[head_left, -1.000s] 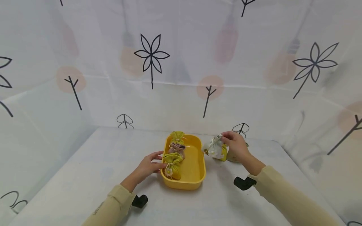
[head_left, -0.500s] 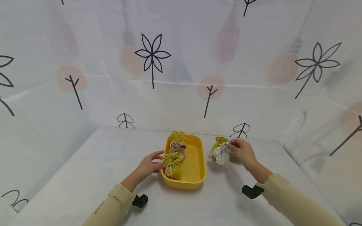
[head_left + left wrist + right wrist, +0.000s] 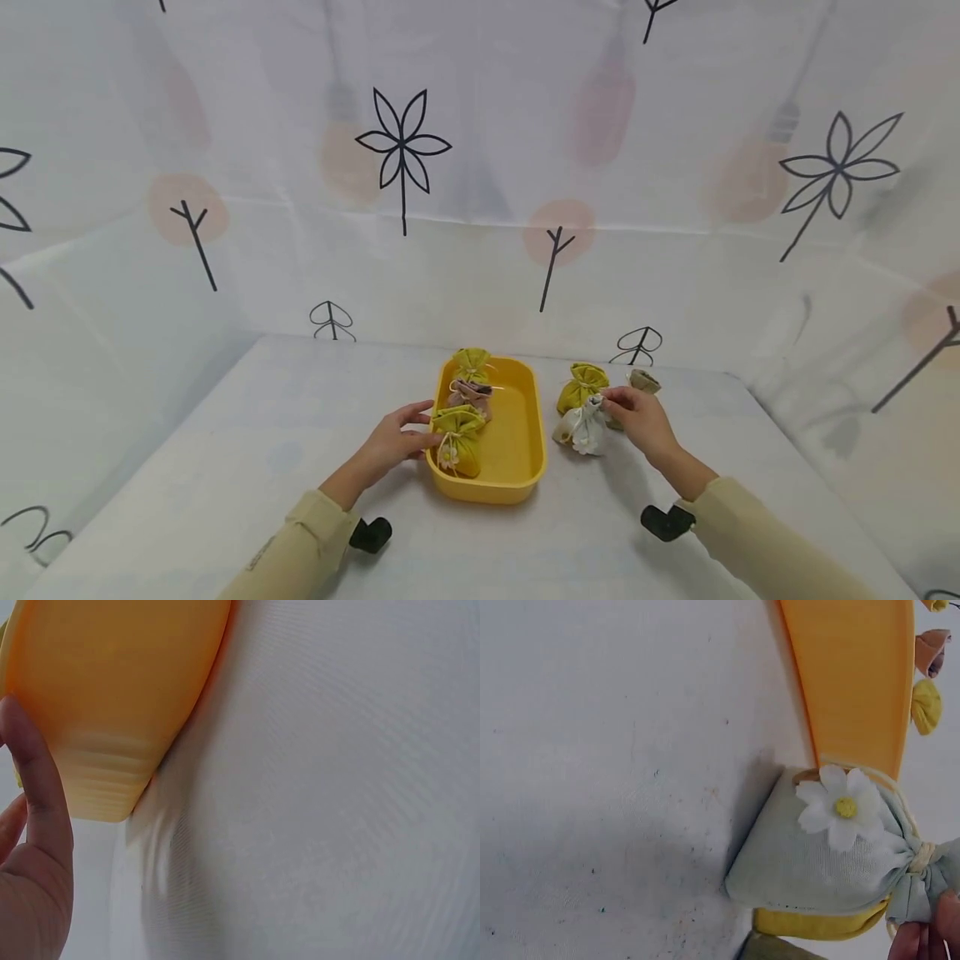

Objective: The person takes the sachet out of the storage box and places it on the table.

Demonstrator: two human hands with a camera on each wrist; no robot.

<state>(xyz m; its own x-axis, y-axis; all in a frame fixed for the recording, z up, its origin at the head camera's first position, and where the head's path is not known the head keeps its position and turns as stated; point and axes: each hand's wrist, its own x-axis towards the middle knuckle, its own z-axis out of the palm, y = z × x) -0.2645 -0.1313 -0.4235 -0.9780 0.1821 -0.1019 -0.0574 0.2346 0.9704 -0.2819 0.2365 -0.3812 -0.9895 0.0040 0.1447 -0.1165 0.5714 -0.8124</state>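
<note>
A pale blue-green drawstring pouch [image 3: 588, 428] with a white flower stands on the table right of the yellow plastic bin. My right hand [image 3: 637, 421] pinches its gathered top. In the right wrist view the pouch [image 3: 817, 851] stands with its base at the table, the fingers at its neck [image 3: 922, 941]. My left hand [image 3: 393, 437] holds the left rim of the yellow bin [image 3: 513, 442], thumb over the edge and fingers against the outer wall. Inside the bin, along its left side, are a yellow-green pouch [image 3: 459, 450], a pinkish-brown pouch [image 3: 471, 398] and another yellow-green pouch [image 3: 471, 363].
Behind the pale pouch sits a yellow-green pouch [image 3: 581, 387]. A brownish-olive pouch [image 3: 643, 381] stands behind my right hand, partly hidden. The white table [image 3: 285, 467] meets a patterned cloth backdrop [image 3: 480, 283] at the rear.
My right hand has shifted the pale pouch right, then lowered it toward me, uncovering the yellow-green pouch behind. The left hand and the bin have stayed in place.
</note>
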